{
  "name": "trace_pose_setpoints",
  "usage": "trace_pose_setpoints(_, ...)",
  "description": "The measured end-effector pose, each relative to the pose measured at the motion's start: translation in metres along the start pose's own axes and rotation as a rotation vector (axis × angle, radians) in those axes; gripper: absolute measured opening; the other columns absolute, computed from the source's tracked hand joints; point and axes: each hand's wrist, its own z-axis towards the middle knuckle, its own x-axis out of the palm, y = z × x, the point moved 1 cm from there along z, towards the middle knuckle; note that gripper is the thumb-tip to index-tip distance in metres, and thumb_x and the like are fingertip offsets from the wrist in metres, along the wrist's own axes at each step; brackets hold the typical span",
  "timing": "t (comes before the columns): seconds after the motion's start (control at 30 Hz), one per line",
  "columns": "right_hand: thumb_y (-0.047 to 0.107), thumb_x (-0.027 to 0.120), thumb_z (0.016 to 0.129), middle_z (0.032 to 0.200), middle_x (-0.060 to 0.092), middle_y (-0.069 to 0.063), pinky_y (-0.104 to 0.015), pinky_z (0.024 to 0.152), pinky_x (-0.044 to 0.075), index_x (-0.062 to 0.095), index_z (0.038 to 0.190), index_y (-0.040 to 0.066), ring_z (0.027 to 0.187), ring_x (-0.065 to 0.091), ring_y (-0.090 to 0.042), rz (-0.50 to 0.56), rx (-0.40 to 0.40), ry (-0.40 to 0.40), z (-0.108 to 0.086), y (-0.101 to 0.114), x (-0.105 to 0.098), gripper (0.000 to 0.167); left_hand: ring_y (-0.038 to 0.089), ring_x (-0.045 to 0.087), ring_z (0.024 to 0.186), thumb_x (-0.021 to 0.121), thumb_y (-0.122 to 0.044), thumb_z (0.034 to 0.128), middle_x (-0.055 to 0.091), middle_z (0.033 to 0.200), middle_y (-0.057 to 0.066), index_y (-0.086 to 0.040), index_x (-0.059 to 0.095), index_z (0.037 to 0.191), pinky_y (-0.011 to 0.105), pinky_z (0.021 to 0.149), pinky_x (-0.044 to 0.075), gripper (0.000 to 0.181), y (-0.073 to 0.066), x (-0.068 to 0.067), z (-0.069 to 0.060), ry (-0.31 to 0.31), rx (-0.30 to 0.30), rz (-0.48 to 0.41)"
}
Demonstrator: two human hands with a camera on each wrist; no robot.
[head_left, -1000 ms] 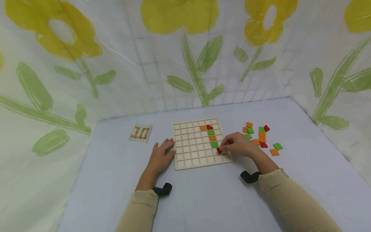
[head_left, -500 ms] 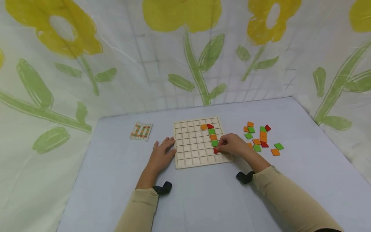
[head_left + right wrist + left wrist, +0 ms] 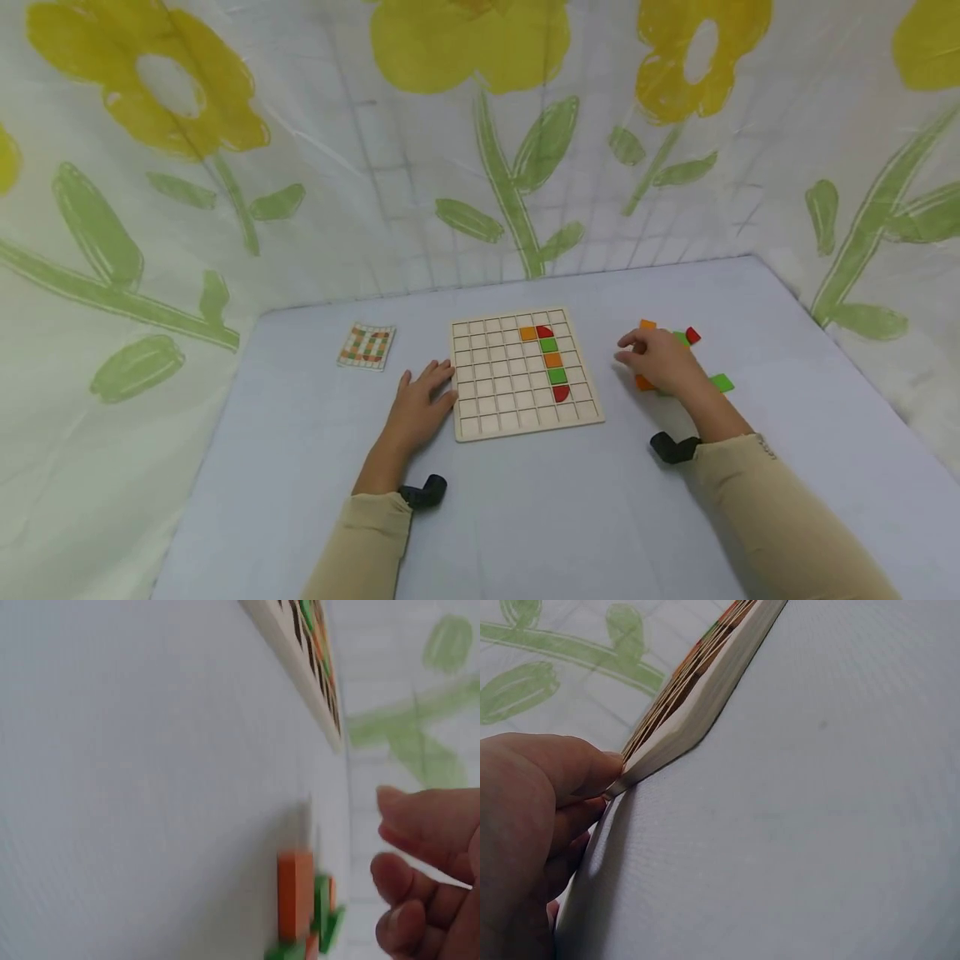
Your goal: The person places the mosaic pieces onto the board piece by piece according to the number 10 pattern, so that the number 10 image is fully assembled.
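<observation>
Fingers (image 3: 391,879) loosely bent, right hand (image 3: 662,362) hovers, apparently above tiles (image 3: 295,896).

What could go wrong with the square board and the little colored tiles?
The right hand is above the loose tiles, so it might knock some out of place. The left hand touches the edge of the board, so a push could make it slide. The red tile nearest the person has a curved side, so a piece like that might get put in facing the wrong way.
</observation>
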Motion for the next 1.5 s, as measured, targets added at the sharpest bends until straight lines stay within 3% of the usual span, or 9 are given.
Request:
trace_pose_setpoints(0.13,0.04,0.063,0.093,0.089,0.067,-0.007,-0.031,0.061,0.043,0.064,0.111,0.007,0.077,0.059,-0.022,-0.062,0.09,0.013,-0.005,-0.015,-0.014,0.037,0.019,0.031,0.148,0.059,-0.029,0.0984,0.045,0.153,-0.003,-0.013,0.053,0.143,0.046,0.126,0.001,0.048,0.001,0.0,0.0,0.007,0.0,0.001)
trace_pose_setpoints(0.23,0.052,0.066,0.088,0.083,0.064,-0.003,-0.03,0.059,0.041,0.061,0.1,0.009,0.075,0.057,-0.021,-0.087,0.147,0.082,-0.007,-0.021,-0.017,0.045,0.018,0.031,0.148,0.059,-0.03,0.0985,0.045,0.153,-0.003,-0.013,0.053,0.143,0.046,0.126,0.002,0.048,0.001,0.0,0.0,0.007,-0.001,-0.001)
trace_pose_setpoints(0.33,0.06,0.069,0.082,0.08,0.06,-0.001,-0.029,0.058,0.039,0.062,0.092,0.011,0.074,0.053,-0.02,-0.111,0.153,0.145,-0.007,-0.023,-0.015,0.051,0.018,0.031,0.148,0.059,-0.03,0.0986,0.044,0.153,-0.004,-0.013,0.052,0.143,0.046,0.126,0.002,0.048,0.001,0.0,-0.001,0.004,-0.002,-0.002)
trace_pose_setpoints(0.53,0.049,0.076,0.079,0.077,0.06,-0.001,-0.028,0.056,0.04,0.066,0.086,0.011,0.071,0.052,-0.018,-0.145,0.121,0.184,-0.006,-0.023,-0.011,0.04,0.018,0.031,0.148,0.059,-0.03,0.0987,0.044,0.153,-0.005,-0.014,0.052,0.143,0.046,0.126,0.001,0.048,0.0,0.0,-0.001,0.004,-0.01,-0.006)
trace_pose_setpoints(0.77,0.027,0.078,0.082,0.088,0.064,-0.005,-0.03,0.068,0.047,0.073,0.107,0.007,0.084,0.054,-0.02,-0.055,-0.04,0.183,-0.007,-0.019,-0.004,0.032,0.017,0.03,0.148,0.058,-0.03,0.0989,0.043,0.153,-0.005,-0.015,0.052,0.144,0.045,0.126,0.0,0.048,-0.001,0.0,-0.001,0.014,-0.017,-0.011)
trace_pose_setpoints(0.93,0.026,0.078,0.082,0.082,0.055,-0.003,-0.028,0.065,0.041,0.07,0.116,0.005,0.081,0.049,-0.02,-0.044,-0.07,0.18,-0.01,-0.021,-0.005,0.041,0.018,0.03,0.148,0.059,-0.03,0.0988,0.043,0.154,-0.005,-0.014,0.052,0.144,0.045,0.126,0.0,0.048,-0.001,0.0,0.0,0.016,-0.015,-0.008)
trace_pose_setpoints(1.13,0.026,0.074,0.086,0.08,0.06,-0.002,-0.026,0.063,0.041,0.073,0.112,0.007,0.078,0.049,-0.018,-0.084,-0.099,0.133,-0.01,-0.027,-0.001,0.032,0.018,0.031,0.148,0.059,-0.03,0.0986,0.044,0.153,-0.004,-0.014,0.052,0.143,0.046,0.126,0.001,0.048,0.001,0.0,0.001,0.014,-0.004,0.011)
trace_pose_setpoints(1.3,0.031,0.073,0.088,0.073,0.056,0.0,-0.026,0.057,0.038,0.073,0.11,0.008,0.069,0.047,-0.015,-0.109,-0.16,0.086,-0.01,-0.01,0.011,0.032,0.019,0.031,0.148,0.059,-0.03,0.0987,0.044,0.153,-0.003,-0.013,0.052,0.144,0.047,0.126,0.001,0.048,0.002,0.0,0.001,0.022,0.004,0.008)
trace_pose_setpoints(1.5,0.037,0.076,0.085,0.079,0.062,0.003,-0.026,0.057,0.043,0.074,0.111,0.012,0.069,0.05,-0.015,-0.075,-0.233,0.151,-0.011,0.042,0.033,0.036,0.018,0.032,0.147,0.06,-0.03,0.0982,0.044,0.153,-0.004,-0.013,0.052,0.143,0.046,0.126,0.001,0.049,0.002,0.001,0.0,0.006,0.0,-0.009)
